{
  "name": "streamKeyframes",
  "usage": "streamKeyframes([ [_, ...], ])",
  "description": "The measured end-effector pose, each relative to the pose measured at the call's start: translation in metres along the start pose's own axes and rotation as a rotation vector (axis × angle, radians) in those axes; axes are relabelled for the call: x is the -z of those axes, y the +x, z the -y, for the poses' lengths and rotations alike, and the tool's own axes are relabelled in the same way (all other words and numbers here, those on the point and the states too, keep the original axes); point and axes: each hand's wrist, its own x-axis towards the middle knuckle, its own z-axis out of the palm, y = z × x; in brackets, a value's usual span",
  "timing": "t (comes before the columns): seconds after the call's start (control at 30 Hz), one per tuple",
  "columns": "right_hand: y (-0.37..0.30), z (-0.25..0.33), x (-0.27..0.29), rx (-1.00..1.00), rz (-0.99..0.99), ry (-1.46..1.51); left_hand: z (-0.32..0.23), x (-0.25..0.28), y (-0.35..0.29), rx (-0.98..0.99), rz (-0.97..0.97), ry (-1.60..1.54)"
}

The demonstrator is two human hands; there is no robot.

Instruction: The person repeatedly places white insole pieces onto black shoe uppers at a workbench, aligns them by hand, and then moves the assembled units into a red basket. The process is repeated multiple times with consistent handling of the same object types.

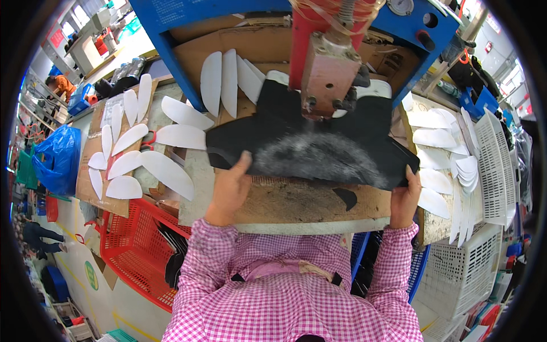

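A wide piece of black sheet material (342, 159) lies under the metal head (331, 71) of a press, with a whitish, powdery arc across its middle. My left hand (231, 191) grips its near left edge, thumb on top. At the near right corner my right hand (405, 194) pinches the same piece, its fingers partly hidden underneath. Below the piece shows a worn brown board (296, 202), on which rests a small black scrap (346, 198). Several white curved pieces (229, 82) stand behind, inside the machine's frame.
The blue machine frame (171, 23) rises on both sides. More white pieces lie on cardboard (88, 188) at left and on the right-hand table (436, 228). A red basket (122, 233) sits low left; white crates (464, 268) stand right. A blue bag (57, 159) hangs far left.
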Motion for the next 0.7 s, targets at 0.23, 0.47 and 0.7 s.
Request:
streamKeyframes([
  [0.23, -0.001, -0.039, -0.036, -0.147, 0.329, 0.059, -0.022, 0.077, -0.004, 0.318, -0.329, -0.853],
  [0.47, 0.003, -0.004, 0.033, 0.027, 0.002, 0.122, -0.019, -0.01, 0.012, 0.26, 0.012, -0.472],
  [0.7, 0.003, -0.007, 0.025, 0.021, 0.119, 0.14, -0.017, -0.008, 0.037, 0.088, -0.009, -0.32],
])
